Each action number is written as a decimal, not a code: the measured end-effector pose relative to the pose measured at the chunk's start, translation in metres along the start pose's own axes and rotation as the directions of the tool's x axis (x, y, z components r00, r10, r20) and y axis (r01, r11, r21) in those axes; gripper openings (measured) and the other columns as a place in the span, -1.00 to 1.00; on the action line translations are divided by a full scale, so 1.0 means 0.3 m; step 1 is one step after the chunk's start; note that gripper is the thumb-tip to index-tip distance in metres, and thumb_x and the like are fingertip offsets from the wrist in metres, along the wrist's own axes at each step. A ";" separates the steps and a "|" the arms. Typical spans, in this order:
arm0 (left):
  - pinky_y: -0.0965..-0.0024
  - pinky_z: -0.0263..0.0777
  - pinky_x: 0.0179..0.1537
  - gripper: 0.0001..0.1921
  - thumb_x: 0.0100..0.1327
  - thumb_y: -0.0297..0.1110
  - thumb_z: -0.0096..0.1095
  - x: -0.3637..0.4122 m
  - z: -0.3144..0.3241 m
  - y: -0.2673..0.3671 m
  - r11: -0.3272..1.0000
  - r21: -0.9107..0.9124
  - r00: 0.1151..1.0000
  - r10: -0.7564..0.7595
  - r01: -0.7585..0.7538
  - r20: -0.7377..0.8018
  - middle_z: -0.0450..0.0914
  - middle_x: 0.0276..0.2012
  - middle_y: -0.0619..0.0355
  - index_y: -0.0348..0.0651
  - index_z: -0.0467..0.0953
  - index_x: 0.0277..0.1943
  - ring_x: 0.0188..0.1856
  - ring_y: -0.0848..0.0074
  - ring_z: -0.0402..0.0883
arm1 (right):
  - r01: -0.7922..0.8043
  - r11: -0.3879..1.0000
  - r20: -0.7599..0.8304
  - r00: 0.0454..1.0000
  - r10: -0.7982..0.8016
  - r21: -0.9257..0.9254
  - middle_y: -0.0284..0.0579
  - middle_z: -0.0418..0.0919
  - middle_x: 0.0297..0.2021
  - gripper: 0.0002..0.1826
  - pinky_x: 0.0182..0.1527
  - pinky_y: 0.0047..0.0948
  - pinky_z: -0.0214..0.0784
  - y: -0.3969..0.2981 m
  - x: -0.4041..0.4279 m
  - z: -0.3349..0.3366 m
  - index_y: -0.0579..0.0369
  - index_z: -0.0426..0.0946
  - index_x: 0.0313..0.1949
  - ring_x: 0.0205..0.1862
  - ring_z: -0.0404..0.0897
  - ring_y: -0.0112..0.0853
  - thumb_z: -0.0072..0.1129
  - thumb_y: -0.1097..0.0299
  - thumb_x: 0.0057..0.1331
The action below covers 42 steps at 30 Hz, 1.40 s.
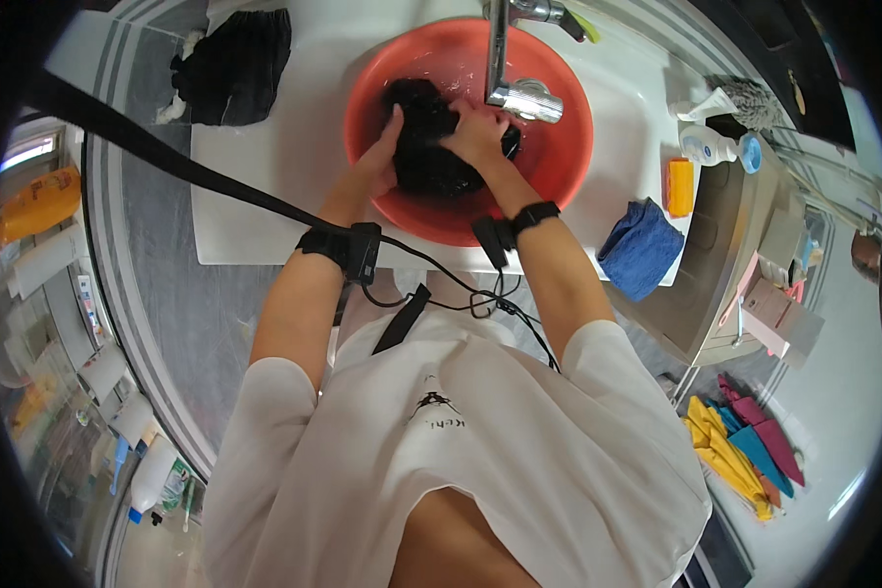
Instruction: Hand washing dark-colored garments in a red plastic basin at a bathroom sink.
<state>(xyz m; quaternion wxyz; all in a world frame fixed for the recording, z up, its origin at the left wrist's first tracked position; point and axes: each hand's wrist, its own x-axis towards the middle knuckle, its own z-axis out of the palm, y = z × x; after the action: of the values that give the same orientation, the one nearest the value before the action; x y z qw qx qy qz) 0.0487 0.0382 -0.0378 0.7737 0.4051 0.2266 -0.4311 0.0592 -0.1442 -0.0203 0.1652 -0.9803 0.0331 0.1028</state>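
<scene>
Both of my hands are inside an orange-red plastic basin (558,169) that stands in a white sink (294,198). Between them lies a wet, bunched black cloth (437,151). My left hand (384,158) presses along the cloth's left side, thumb up and fingers partly hidden below. My right hand (479,132) grips the cloth from the right with bent fingers. Water glistens around the cloth. Above the basin's right part hangs a chrome faucet (496,59), its spout end close to my right hand. Each wrist wears a black strap with a small device.
Black clothing (239,70) lies over the sink's left rim. On the right stand a folded blue cloth (641,250), an orange bar (680,187), a white pump bottle (708,145) and a white tube (708,105). Black cables (478,294) hang between my forearms.
</scene>
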 end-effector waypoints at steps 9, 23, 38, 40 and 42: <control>0.13 0.31 0.16 -0.43 0.30 0.22 -0.08 -0.096 0.051 -0.015 0.944 -0.322 0.979 0.131 -0.075 0.159 0.48 0.07 0.13 0.02 0.35 0.18 0.12 0.33 0.45 | 0.567 0.667 -0.359 0.823 -0.439 0.483 -0.13 0.52 -0.29 -0.57 0.07 -0.17 0.18 -0.256 -0.238 -0.261 0.01 0.48 -0.31 -0.11 0.48 -0.15 0.45 0.14 -0.12; 0.27 0.48 -0.03 -0.68 0.33 -0.05 0.02 -0.154 0.172 0.020 0.977 -0.140 0.987 0.152 -0.159 -0.058 0.57 -0.15 0.19 -0.05 0.49 -0.02 -0.10 0.42 0.57 | 0.569 0.699 -0.453 0.808 -0.377 0.434 -0.06 0.46 -0.14 -0.45 0.13 -0.06 0.14 -0.161 -0.170 -0.147 -0.04 0.43 -0.11 0.00 0.40 -0.02 0.42 0.33 -0.16; 0.13 0.27 0.15 -0.11 -0.12 0.10 0.50 -0.106 0.015 0.044 0.213 0.962 0.798 0.602 -0.168 0.006 0.39 0.09 -0.18 -0.26 0.28 0.18 0.22 0.07 0.31 | -0.089 0.996 -0.359 0.929 0.091 0.020 0.08 0.28 0.04 -0.17 0.21 0.14 -0.03 0.115 -0.183 -0.147 -0.09 0.27 0.20 0.14 0.25 0.00 0.32 -0.15 -0.01; -0.02 0.23 0.18 0.10 -0.23 0.16 0.53 -0.103 0.030 0.011 -0.209 0.971 0.676 0.700 -0.114 0.230 0.24 0.15 -0.29 -0.12 0.07 0.33 0.27 -0.19 0.14 | -0.116 0.993 -0.238 0.964 0.116 0.016 0.24 0.05 0.26 0.05 0.25 0.32 -0.19 0.135 -0.196 -0.114 -0.16 0.02 0.37 0.34 0.00 0.10 0.20 -0.35 -0.01; -0.08 0.14 0.23 0.17 -0.23 0.17 0.52 -0.105 0.067 -0.003 -0.247 0.962 0.721 0.646 -0.112 0.250 0.08 0.23 -0.36 0.02 -0.10 0.38 0.29 -0.31 0.03 | -0.035 0.990 -0.026 0.999 0.032 -0.136 0.30 -0.23 0.37 0.19 0.26 0.40 -0.30 0.117 -0.214 -0.100 -0.26 -0.24 0.43 0.44 -0.28 0.07 0.20 -0.39 -0.05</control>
<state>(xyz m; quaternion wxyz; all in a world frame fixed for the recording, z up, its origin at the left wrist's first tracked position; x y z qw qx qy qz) 0.0314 0.0366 -0.0045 0.2582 0.9476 -0.1657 -0.0895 -0.0013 -0.1854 0.0100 0.0954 -0.9898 0.0444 0.0959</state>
